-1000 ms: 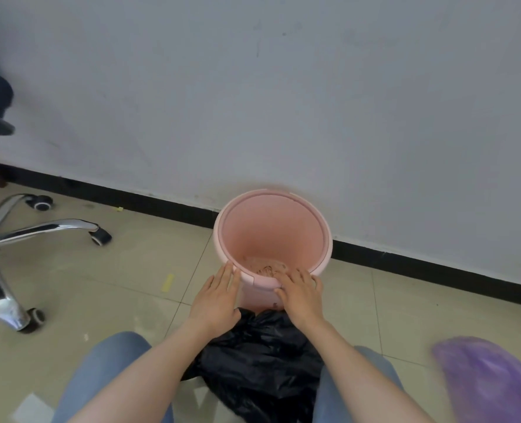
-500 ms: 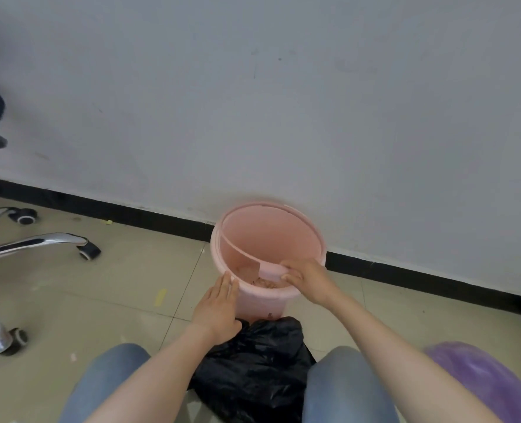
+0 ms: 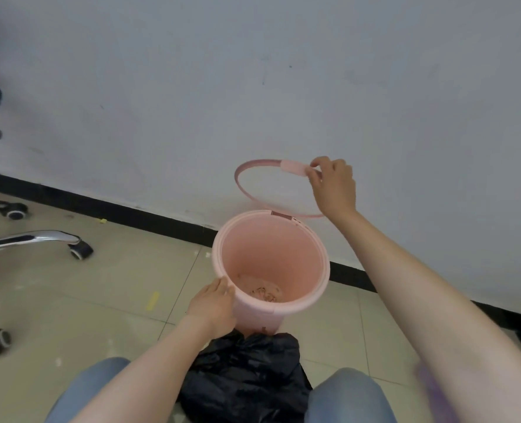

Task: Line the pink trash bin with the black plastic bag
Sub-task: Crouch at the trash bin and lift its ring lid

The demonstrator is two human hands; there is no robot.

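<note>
The pink trash bin (image 3: pixel 295 306) stands upright on the tiled floor by the wall, with some brownish scraps on its bottom. My left hand (image 3: pixel 213 306) rests against the bin's near left side below the rim. My right hand (image 3: pixel 332 184) holds the bin's pink rim ring (image 3: pixel 253 166) up in the air above and behind the bin, tilted. The black plastic bag (image 3: pixel 247 377) lies crumpled on the floor between my knees, just in front of the bin.
A chrome office-chair base with castors (image 3: pixel 39 239) stands at the left. A black skirting strip (image 3: pixel 131 212) runs along the white wall. A blurred purple thing (image 3: pixel 436 392) shows at the lower right. A yellow scrap (image 3: pixel 153 300) lies on the tiles.
My right hand pulled the rim ring off the bin and raised it up toward the wall. My left hand stayed at the bin's side. The camera view shifted.
</note>
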